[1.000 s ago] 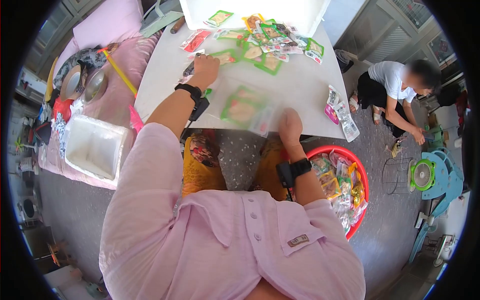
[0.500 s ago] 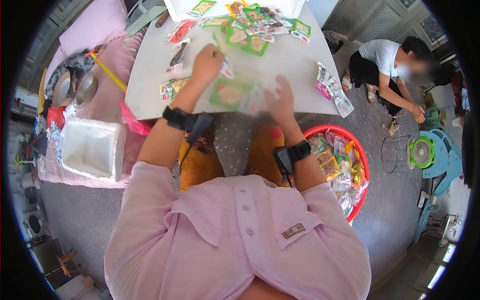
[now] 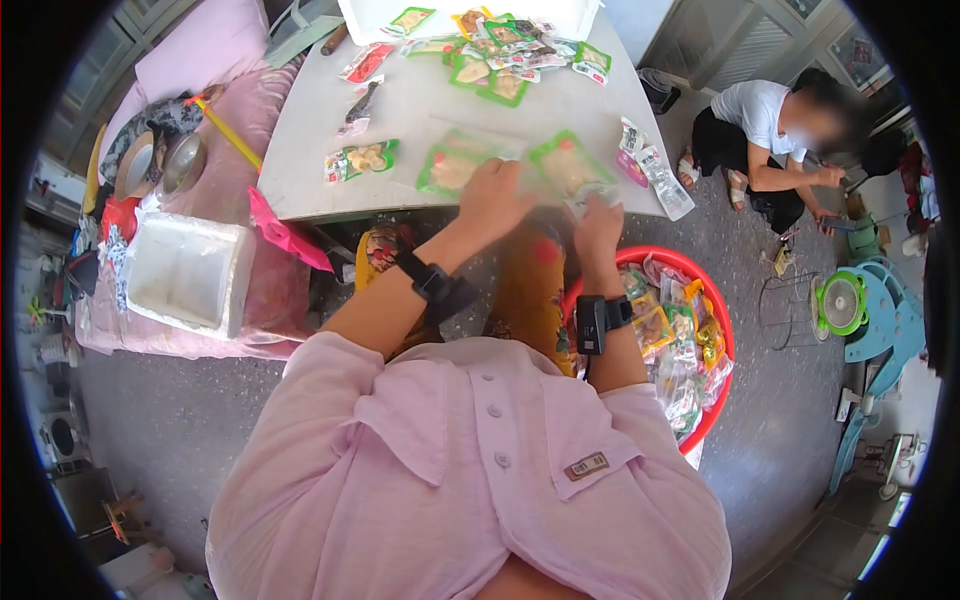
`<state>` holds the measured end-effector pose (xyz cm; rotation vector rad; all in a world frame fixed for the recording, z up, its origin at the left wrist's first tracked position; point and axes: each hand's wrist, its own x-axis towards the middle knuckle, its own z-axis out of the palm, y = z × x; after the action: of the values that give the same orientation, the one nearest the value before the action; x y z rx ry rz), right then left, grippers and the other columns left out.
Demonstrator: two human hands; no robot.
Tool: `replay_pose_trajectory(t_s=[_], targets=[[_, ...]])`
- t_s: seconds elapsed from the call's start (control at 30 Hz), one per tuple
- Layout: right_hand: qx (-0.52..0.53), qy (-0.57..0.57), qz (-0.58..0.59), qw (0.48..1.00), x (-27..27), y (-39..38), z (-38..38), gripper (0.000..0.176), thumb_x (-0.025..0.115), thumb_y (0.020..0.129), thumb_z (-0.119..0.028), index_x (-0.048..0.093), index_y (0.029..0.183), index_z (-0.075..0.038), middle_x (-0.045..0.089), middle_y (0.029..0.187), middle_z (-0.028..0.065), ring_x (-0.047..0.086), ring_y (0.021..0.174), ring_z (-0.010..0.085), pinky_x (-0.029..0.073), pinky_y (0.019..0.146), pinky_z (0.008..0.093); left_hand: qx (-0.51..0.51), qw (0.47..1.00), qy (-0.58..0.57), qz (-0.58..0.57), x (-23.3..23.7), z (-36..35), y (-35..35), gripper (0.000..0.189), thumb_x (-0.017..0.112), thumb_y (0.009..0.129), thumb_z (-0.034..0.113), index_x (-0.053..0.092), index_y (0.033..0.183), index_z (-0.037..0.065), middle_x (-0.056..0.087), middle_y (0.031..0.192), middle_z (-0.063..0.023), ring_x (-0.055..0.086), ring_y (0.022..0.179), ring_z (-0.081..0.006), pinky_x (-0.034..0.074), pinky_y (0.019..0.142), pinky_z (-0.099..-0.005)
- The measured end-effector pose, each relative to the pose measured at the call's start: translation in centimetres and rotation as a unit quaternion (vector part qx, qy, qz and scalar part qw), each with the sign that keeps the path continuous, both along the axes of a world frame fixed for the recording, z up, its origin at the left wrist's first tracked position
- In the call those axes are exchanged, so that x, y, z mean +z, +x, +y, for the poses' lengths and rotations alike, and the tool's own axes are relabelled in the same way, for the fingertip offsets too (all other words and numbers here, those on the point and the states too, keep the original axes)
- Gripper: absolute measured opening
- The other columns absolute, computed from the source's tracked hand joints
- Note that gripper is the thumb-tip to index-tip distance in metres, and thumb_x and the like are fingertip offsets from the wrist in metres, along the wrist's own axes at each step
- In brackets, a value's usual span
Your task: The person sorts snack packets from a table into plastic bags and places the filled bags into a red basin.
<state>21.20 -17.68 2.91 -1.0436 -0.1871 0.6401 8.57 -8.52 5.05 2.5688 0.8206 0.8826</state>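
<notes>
My left hand [image 3: 494,198] is closed at the near right end of a green-edged food packet [image 3: 449,172], which is smeared by motion over the table's front part. My right hand [image 3: 599,224] pinches the clear lower end of another green-edged food packet [image 3: 568,166], tilted above the table's front edge. Pale food shows through both packets. To the left on the white table [image 3: 300,170] lie a green-and-white packet [image 3: 361,160], a narrow dark-filled packet [image 3: 360,108] and a red packet [image 3: 367,64].
A heap of packets [image 3: 505,60] lies at the table's back before a white foam box [image 3: 470,22]. Purple and silver packets [image 3: 655,175] rest at the right edge. A red basin [image 3: 728,350] full of packets stands by my right arm. Another person [image 3: 765,130] crouches at right.
My left hand has come down and right toward the front edge. My right hand has moved slightly right and down and now grips a green-edged packet.
</notes>
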Motion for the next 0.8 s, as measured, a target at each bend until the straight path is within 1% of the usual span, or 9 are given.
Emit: replay_pose_trajectory(t_s=[0.03,0.1,0.17,0.27,0.33,0.53,0.6,0.63,0.8], targets=[[0.003,-0.030,-0.001,1.000,-0.3,0.7,-0.6,0.026,0.040,0.077,-0.003,0.042,0.103,-0.005,0.053,0.093,0.0085,0.055,0.075,0.0195,0.050,0.055,0.0317,0.005,0.999,-0.014,0.041,-0.4,0.3,0.1,0.034,0.055,0.068,0.023,0.048,0.093,0.001,0.048,0.093,-0.0176,0.050,0.081,-0.0288,0.042,0.068,-0.0360],[0.055,-0.053,-0.144,0.987,-2.2,2.0,-1.5,0.026,0.040,0.077,-0.004,0.042,0.104,-0.005,0.052,0.093,0.0086,0.055,0.076,0.0204,0.050,0.055,0.0317,0.017,0.991,-0.041,0.124,-0.9,1.0,0.4,0.029,0.053,0.069,0.023,0.049,0.088,0.001,0.049,0.092,-0.0183,0.050,0.079,-0.0325,0.042,0.067,-0.0394],[0.095,-0.059,-0.210,0.971,-3.0,2.7,-1.8,0.027,0.041,0.077,-0.004,0.042,0.104,-0.006,0.052,0.094,0.0089,0.055,0.076,0.0211,0.049,0.056,0.0322,0.035,0.989,-0.064,0.126,-1.7,1.9,1.1,0.022,0.050,0.070,0.020,0.049,0.082,0.002,0.051,0.086,-0.0183,0.050,0.076,-0.0331,0.042,0.065,-0.0400],[0.134,-0.053,-0.114,0.983,-2.2,2.9,-1.7,0.027,0.042,0.077,-0.004,0.041,0.104,-0.006,0.052,0.094,0.0095,0.055,0.077,0.0218,0.049,0.058,0.0336,0.037,0.991,-0.104,0.073,-2.7,2.7,1.0,0.015,0.046,0.071,0.017,0.048,0.076,0.003,0.051,0.077,-0.0181,0.050,0.073,-0.0338,0.040,0.062,-0.0407],[0.147,-0.068,0.067,0.984,0.7,1.6,-1.5,0.027,0.042,0.076,-0.004,0.042,0.103,-0.005,0.052,0.093,0.0094,0.055,0.078,0.0218,0.049,0.059,0.0345,0.038,0.992,-0.116,0.031,-2.9,2.9,0.7,0.013,0.045,0.072,0.015,0.048,0.074,0.003,0.051,0.074,-0.0179,0.050,0.071,-0.0340,0.039,0.061,-0.0411],[0.225,-0.076,0.071,0.969,-0.5,1.8,0.4,0.026,0.043,0.076,-0.004,0.042,0.101,-0.005,0.051,0.092,0.0091,0.053,0.080,0.0219,0.048,0.061,0.0353,0.034,0.998,-0.049,0.025,-1.7,2.0,0.2,0.010,0.043,0.072,0.013,0.046,0.072,0.003,0.050,0.072,-0.0158,0.049,0.068,-0.0341,0.039,0.059,-0.0422],[0.262,-0.016,-0.194,0.945,-3.0,1.9,1.5,0.025,0.043,0.075,-0.003,0.043,0.100,-0.004,0.051,0.092,0.0094,0.053,0.080,0.0220,0.048,0.061,0.0350,0.028,0.999,-0.008,0.024,-1.2,1.3,0.1,0.010,0.044,0.072,0.013,0.046,0.071,0.004,0.049,0.071,-0.0149,0.049,0.066,-0.0338,0.040,0.057,-0.0423],[0.266,-0.002,-0.229,0.936,-4.2,2.3,2.3,0.024,0.044,0.075,-0.003,0.043,0.099,-0.004,0.050,0.092,0.0095,0.053,0.079,0.0219,0.048,0.061,0.0350,0.022,0.999,0.005,0.025,-1.1,1.1,0.1,0.009,0.045,0.071,0.013,0.045,0.071,0.004,0.049,0.070,-0.0144,0.050,0.065,-0.0335,0.040,0.056,-0.0423],[0.257,0.003,-0.199,0.946,-3.4,-0.3,6.0,0.018,0.046,0.074,-0.006,0.046,0.092,-0.002,0.051,0.082,0.0091,0.052,0.066,0.0192,0.046,0.051,0.0320,0.001,0.998,0.062,0.026,-1.3,0.7,-0.3,0.007,0.049,0.067,0.011,0.046,0.069,0.005,0.049,0.068,-0.0129,0.050,0.060,-0.0322,0.041,0.051,-0.0413]])
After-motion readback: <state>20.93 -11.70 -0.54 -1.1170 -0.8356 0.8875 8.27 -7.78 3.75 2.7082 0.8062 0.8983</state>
